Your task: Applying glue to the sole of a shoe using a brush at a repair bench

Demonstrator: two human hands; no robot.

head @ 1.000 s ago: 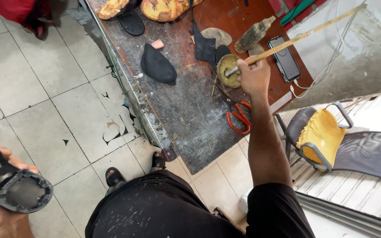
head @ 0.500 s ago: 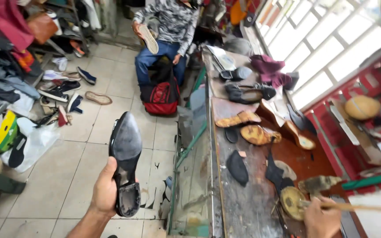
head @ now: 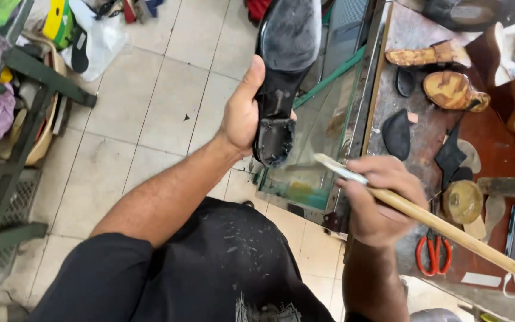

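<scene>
- My left hand grips a black shoe sole-up at the top centre of the frame, thumb along its edge, fingers wrapped behind.
- My right hand is closed around a long wooden brush, its pale tip just beside the heel but apart from it.
- The step in hand looks like spreading glue on the heel area; no fresh coat shows there yet.
- The next move calls for bringing the tip onto the heel and keeping the shoe steady.
- A round glue tin sits on the bench at right, with red scissors below it.
</scene>
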